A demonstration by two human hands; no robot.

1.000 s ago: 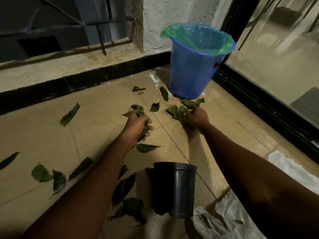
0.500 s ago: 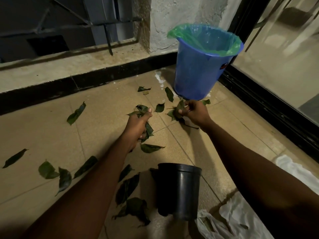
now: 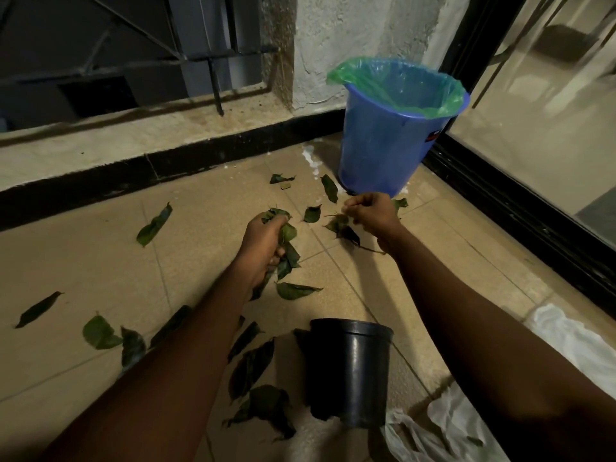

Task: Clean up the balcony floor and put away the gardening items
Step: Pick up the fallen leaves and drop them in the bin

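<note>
Two bare hands gather fallen foliage on a tiled balcony floor (image 3: 100,261). The left hand (image 3: 261,241) grips a thick bunch of green leaves (image 3: 287,232), its fingers (image 3: 276,258) curled tight around them, with leaf tips sticking out above and below the fist. The right hand (image 3: 371,211) holds a smaller cluster of leaves (image 3: 340,225), its fingers (image 3: 353,202) closed over the stems. The cluster hangs under the fist, and whether it touches the tiles cannot be told.

One blue bucket (image 3: 383,145), lined with a green bin liner (image 3: 400,81), stands just beyond the right fingers, in the corner between a rough plastered wall (image 3: 350,25) and a black-framed glass door (image 3: 550,95). One black plant pot (image 3: 350,371) stands upright nearer the camera than both sets of fingers, between the forearms.

At least a dozen loose leaves (image 3: 155,225) lie scattered. Four are between the fingers and the bucket, one just below the left fingers. The rest are to the left of and behind them, some partly hidden by the left forearm. Crumpled white plastic bags (image 3: 566,338) lie to the right of the pot, partly under the right forearm. One metal railing (image 3: 213,81) rises from the concrete ledge (image 3: 83,151) well beyond the left fingers.
</note>
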